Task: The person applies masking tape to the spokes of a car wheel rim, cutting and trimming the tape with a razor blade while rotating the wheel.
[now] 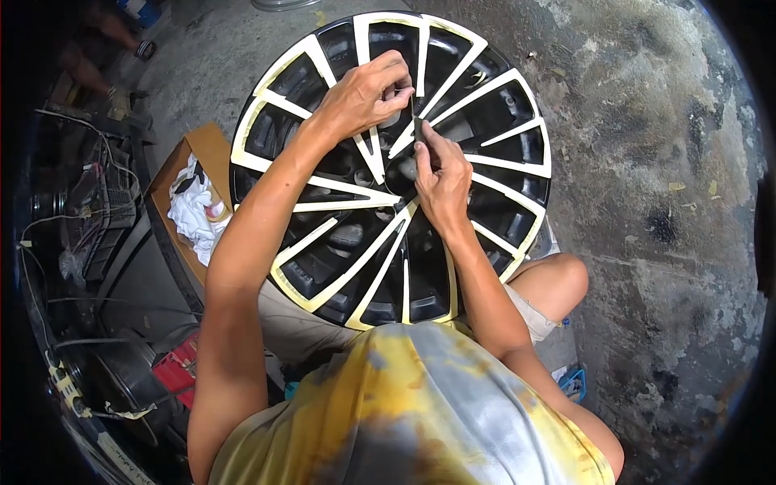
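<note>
A large black alloy wheel (335,42) lies face up in front of me, with cream-coloured masking tape (512,165) along many of its spokes and outer edge. Over the upper spokes my left hand (364,95) is closed, thumb and fingertips pinched together at the top of a thin dark strip (417,121). Lower down, my right hand (444,174) grips the same strip between thumb and forefinger, close to the wheel's centre. Whether the strip is a blade or some flexible material cannot be made out. Part of the hub is hidden by my hands.
To the left stands an open cardboard box (212,145) holding crumpled white material (196,206). Cables and a red object (179,368) are at the lower left. Another person's foot (145,50) shows at upper left. Stained concrete floor (647,267) stretches right, with small yellowish scraps.
</note>
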Available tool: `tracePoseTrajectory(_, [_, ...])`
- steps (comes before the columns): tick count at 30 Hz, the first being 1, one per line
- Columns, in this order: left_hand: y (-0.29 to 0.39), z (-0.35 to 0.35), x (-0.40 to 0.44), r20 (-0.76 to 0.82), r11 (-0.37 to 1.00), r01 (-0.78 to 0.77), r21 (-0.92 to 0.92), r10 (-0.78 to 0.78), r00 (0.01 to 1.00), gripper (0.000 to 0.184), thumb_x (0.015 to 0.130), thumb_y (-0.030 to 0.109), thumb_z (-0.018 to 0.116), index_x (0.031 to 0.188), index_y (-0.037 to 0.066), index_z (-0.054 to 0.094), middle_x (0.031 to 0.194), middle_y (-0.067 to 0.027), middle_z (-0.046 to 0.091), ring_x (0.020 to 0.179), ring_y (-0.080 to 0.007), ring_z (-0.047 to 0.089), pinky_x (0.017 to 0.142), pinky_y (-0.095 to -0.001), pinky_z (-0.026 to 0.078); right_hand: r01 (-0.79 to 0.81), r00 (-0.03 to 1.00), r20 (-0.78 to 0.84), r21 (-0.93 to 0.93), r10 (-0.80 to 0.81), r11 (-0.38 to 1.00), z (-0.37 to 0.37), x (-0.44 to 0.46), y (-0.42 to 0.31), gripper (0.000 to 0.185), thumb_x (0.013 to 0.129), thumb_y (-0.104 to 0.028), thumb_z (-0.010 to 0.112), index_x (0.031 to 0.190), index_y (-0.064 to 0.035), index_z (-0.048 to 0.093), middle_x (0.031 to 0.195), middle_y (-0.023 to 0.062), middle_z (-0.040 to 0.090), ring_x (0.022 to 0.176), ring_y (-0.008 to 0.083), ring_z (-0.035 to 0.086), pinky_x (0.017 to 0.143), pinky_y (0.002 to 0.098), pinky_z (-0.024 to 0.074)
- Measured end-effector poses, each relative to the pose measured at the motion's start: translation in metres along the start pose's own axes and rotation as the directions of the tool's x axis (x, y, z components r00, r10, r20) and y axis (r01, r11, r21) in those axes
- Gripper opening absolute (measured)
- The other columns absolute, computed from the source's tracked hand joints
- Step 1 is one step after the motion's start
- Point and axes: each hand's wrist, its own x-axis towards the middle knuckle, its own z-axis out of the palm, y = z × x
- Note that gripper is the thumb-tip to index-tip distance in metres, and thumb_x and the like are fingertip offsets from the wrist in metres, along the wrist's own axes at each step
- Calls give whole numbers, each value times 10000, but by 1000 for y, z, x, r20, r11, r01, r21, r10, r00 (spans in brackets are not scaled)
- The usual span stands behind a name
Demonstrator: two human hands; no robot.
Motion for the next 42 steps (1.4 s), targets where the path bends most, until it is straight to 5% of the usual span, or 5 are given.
tracePoseTrajectory(14, [2,-1,1,-34,998,3,-55,-5,999,179,945,60,756,1025,-27,621,975,-103,595,744,-235,647,708,-379,549,38,999,-16,3,-38,999,-2,-1,3,313,992,-34,724,1294,42,757,942,212,735,872,386,700,834,485,556])
tracePoseTrajectory(24, [2,-1,0,-36,998,14,-54,-16,999,187,923,49,752,1014,-29,608,944,-103,589,757,-238,638,727,-371,553,53,998,-16,-31,-54,998,9,-3,0,302,971,-30,733,1263,29,782,990,215,765,936,398,702,931,481,537])
tracePoseTrajectory(28, [1,1,0,-52,999,24,-36,-26,998,185,908,38,750,1009,-25,609,921,-105,588,746,-241,627,727,-371,552,155,987,-23,-137,-159,978,4,-15,4,319,970,-54,755,1281,11,775,1072,175,784,1058,365,718,1126,552,480])
tracePoseTrajectory(38, [-1,0,1,-41,994,90,-67,-93,995,189,907,104,757,1012,-11,651,811,-120,684,706,-224,658,701,-374,557,58,998,-18,-61,-59,996,8,-11,2,298,964,-80,774,1246,13,794,1047,169,784,1035,350,714,1141,546,463])
tracePoseTrajectory(42, [-2,0,2,-46,995,74,-70,-78,996,194,888,106,757,967,0,615,801,-105,679,698,-222,660,696,-372,554,140,987,-57,-111,-147,984,8,-23,3,314,964,-90,774,1264,-1,802,1056,188,784,1069,361,706,1160,563,462])
